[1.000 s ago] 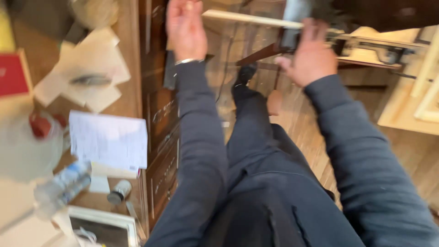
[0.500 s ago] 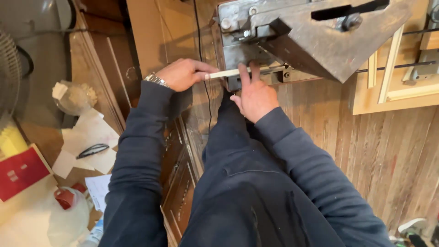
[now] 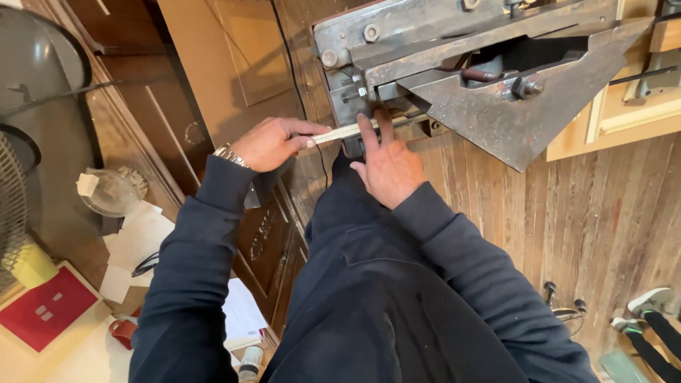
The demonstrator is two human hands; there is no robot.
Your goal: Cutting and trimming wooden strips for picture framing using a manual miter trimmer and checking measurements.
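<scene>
A thin pale wooden strip (image 3: 339, 132) lies across the front of a heavy grey metal cutting machine (image 3: 489, 64). My left hand (image 3: 273, 143) pinches the strip's left end between thumb and fingers. My right hand (image 3: 384, 164) presses two fingers flat on the strip where it meets the machine's guide. The strip's right part is hidden under the metal. Both arms wear dark blue sleeves, and a metal watch (image 3: 228, 154) sits on my left wrist.
A dark wooden cabinet with drawers (image 3: 264, 234) stands at my left. Papers (image 3: 138, 237), a red card (image 3: 44, 311), a glass bowl (image 3: 112, 190) and a fan (image 3: 14, 206) lie on the left. Plank floor (image 3: 603, 220) runs right, with a pale wood frame (image 3: 624, 117).
The view has moved closer to the machine. My left hand has slid toward the strip's end and my right hand has settled on the strip at the guide.
</scene>
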